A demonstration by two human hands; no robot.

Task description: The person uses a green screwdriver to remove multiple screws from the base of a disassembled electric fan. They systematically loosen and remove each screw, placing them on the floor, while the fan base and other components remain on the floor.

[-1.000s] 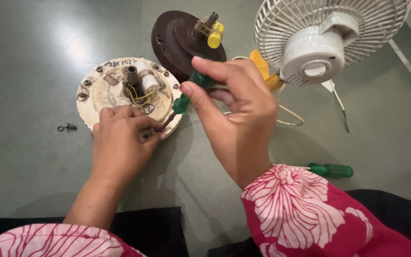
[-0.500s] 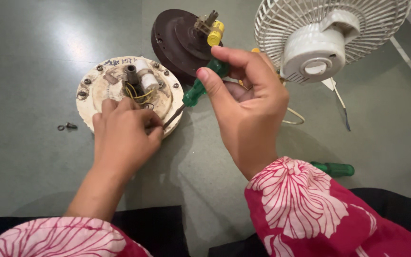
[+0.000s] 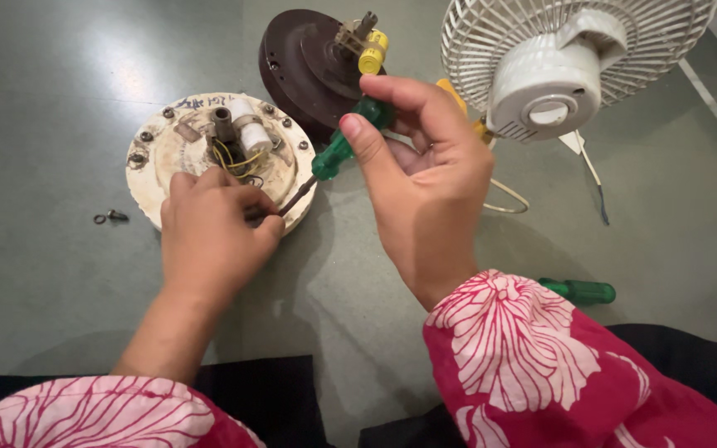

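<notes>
Your right hand [image 3: 425,191] sits centre-frame, fingers curled round the green screwdriver [image 3: 338,153]: thumb on one side of the handle, index finger hooked over the top end, so it's closed on the tool, not loose. The thing to watch is the tool's long axis. It runs diagonally, handle up-right, shaft down-left, w/ the dark metal shaft dropping toward the lower right rim of the cream motor plate [image 3: 217,158] in the upper left of the frame. The tip ends right by your left hand [image 3: 213,228] and is hidden at the fingers there, so can't tell exactly what it's seated in. Your left hand lies palm-down over the plate's near edge, fingers bunched and pressing at that same spot; whether it pinches anything small, can't tell, too covered. So the work point lies down-left of the right hand and directly under the left hand's fingertips; left is the nearer one. On the plate's middle: a grey shaft stub, a white cylinder and yellow wires [image 3: 238,158], just above your left fingers. Behind, upper centre, a dark brown motor housing [image 3: 304,62] w/ a yellow part on top. White table fan [image 3: 558,66] upper right. A second green screwdriver [image 3: 578,290] lies on the floor at right, apart from both hands. Small loose screw and washer [image 3: 109,217] on the floor left of the plate.
</notes>
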